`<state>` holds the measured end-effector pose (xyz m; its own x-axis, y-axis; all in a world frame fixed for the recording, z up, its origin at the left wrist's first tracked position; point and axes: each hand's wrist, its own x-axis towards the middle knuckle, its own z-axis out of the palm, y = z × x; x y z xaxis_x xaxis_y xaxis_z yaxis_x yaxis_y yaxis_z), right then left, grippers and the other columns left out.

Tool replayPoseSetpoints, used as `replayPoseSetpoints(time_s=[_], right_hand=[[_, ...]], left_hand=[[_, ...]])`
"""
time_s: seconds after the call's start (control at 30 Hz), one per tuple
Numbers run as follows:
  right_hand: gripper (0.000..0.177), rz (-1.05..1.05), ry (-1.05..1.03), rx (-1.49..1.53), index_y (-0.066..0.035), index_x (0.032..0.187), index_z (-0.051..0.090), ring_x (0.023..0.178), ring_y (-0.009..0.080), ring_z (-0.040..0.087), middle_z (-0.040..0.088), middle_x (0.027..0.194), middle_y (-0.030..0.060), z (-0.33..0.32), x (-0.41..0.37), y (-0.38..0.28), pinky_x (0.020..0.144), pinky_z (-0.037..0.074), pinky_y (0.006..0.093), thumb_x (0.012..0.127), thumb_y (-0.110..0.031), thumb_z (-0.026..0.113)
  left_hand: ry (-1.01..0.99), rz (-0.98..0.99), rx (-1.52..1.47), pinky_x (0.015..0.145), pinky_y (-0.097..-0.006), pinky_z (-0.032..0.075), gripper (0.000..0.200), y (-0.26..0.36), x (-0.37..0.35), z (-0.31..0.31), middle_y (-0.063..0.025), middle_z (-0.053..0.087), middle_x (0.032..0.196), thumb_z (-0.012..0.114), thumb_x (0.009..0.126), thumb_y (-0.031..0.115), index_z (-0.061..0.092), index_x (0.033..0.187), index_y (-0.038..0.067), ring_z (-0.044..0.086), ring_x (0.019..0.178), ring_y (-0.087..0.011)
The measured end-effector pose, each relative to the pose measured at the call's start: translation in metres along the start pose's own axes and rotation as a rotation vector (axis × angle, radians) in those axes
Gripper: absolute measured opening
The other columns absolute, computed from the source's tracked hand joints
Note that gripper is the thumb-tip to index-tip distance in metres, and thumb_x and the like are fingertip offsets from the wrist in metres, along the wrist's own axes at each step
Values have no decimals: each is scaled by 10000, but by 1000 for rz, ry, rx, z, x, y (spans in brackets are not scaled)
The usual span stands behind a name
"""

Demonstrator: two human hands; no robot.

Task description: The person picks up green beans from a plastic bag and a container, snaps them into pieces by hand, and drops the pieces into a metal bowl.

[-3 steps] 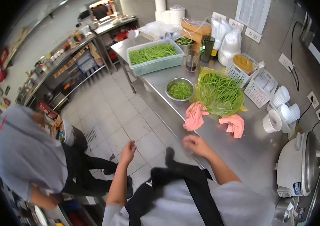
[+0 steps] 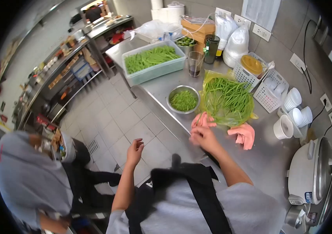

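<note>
My left hand (image 2: 134, 151) is raised over the floor in front of me, holding nothing, its fingers loosely bent and apart. My right hand (image 2: 204, 139) is at the counter edge and overlaps the lower part of a crumpled pink cloth (image 2: 205, 117); its fingertips are blurred and partly hidden. A second pink cloth (image 2: 244, 134) lies to its right. Just beyond are a steel bowl (image 2: 168, 102) of cut green pieces and a yellow-green plastic bag (image 2: 217, 114) opened under a heap of long green beans (image 2: 230, 93).
A plastic tub (image 2: 154, 75) of cut beans stands on the steel counter (image 2: 248, 171). Behind are a glass (image 2: 194, 64), white baskets (image 2: 271, 93) and stacked cups (image 2: 292, 99). A large cooker (image 2: 304, 171) is at right. Another person (image 2: 29, 175) bends at left beside a bin (image 2: 80, 148).
My right hand has moved forward and now overlaps the near pink cloth. My left hand has risen slightly, its fingers loosening. The person at left has shifted lower in the view.
</note>
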<state>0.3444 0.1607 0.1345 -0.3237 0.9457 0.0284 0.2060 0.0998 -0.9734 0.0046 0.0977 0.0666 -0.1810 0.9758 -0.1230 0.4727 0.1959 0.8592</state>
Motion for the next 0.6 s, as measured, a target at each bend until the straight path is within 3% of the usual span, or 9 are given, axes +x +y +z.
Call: replayPoseSetpoints(time_s=[0.07, 0.17, 0.27, 0.33, 0.37, 0.47, 0.6], right_hand=[[119, -7, 159, 17, 14, 899, 616, 778, 222, 626, 632, 778, 102, -28, 51, -12, 707, 487, 350, 810, -61, 595], [112, -166, 468, -351, 17, 884, 612, 725, 293, 611, 621, 789, 134, -59, 110, 6, 670, 484, 355, 794, -43, 585], [88, -5, 542, -393, 4, 843, 614, 736, 347, 594, 609, 816, 162, -74, 134, 18, 667, 485, 372, 787, -54, 577], [114, 63, 645, -639, 14, 853, 599, 764, 354, 600, 605, 835, 179, -88, 142, 37, 671, 488, 400, 785, -77, 582], [130, 115, 692, -761, 19, 858, 591, 778, 358, 603, 603, 844, 187, -90, 139, 47, 673, 490, 414, 784, -88, 584], [225, 529, 736, -894, 28, 915, 552, 789, 379, 603, 596, 869, 223, -89, 132, 54, 676, 491, 452, 772, -141, 595], [323, 682, 863, -1025, 23, 976, 514, 790, 384, 606, 590, 894, 251, -74, 152, 53, 677, 500, 454, 747, -184, 610]], left_hand=[[-69, 38, -136, 822, -286, 472, 240, 21, 43, 17, -121, 643, 988, 538, 886, 69, 526, 1115, -1, 614, 925, -198], [-73, 54, -147, 825, -274, 468, 225, 38, 83, 18, -124, 637, 974, 547, 879, 43, 538, 1100, 4, 604, 932, -167], [-51, -23, -300, 823, -277, 472, 206, 39, 110, 10, -120, 633, 962, 534, 882, 19, 536, 1086, -5, 604, 920, -158], [-62, 25, -324, 810, -275, 474, 185, 54, 137, 9, -117, 637, 944, 533, 883, 14, 543, 1066, -8, 608, 903, -155], [-98, 62, -312, 805, -274, 475, 171, 64, 153, 9, -116, 639, 938, 537, 882, 16, 549, 1050, -11, 611, 896, -156], [-237, 199, -247, 790, -271, 477, 132, 114, 209, 15, -111, 644, 919, 549, 878, 20, 570, 1003, -17, 618, 876, -157], [-462, 491, -156, 774, -264, 476, 102, 186, 280, 23, -97, 650, 914, 574, 865, 25, 603, 956, -10, 627, 849, -162]])
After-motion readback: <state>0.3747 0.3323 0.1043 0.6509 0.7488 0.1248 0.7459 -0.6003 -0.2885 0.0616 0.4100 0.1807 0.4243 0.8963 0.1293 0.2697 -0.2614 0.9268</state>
